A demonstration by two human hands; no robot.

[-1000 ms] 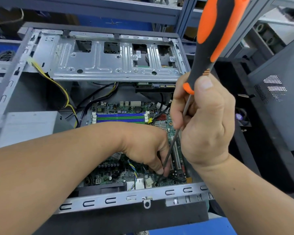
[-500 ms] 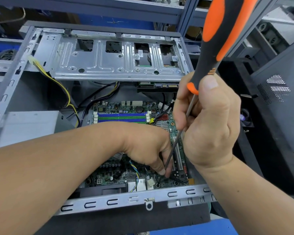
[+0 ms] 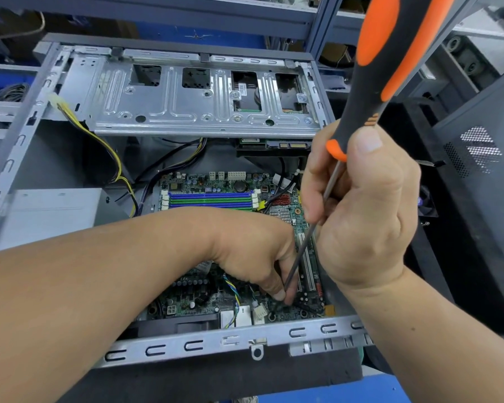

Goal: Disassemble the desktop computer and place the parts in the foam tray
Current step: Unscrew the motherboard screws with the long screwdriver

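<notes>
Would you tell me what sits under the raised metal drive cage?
Under the drive cage a black drive's connector edge shows, with black and yellow cables running toward the motherboard. The rest of that drive is covered by the cage.

Screwdriver [image 3: 390,68] handle top cut off

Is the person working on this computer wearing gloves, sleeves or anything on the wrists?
No. Both the left hand and the right hand are bare, with no gloves. Both forearms are uncovered as far as the picture shows, so no sleeve is in view. No watch, strap, ring or marking shows on either wrist or on the fingers that are visible. The nails look short and plain.
</notes>
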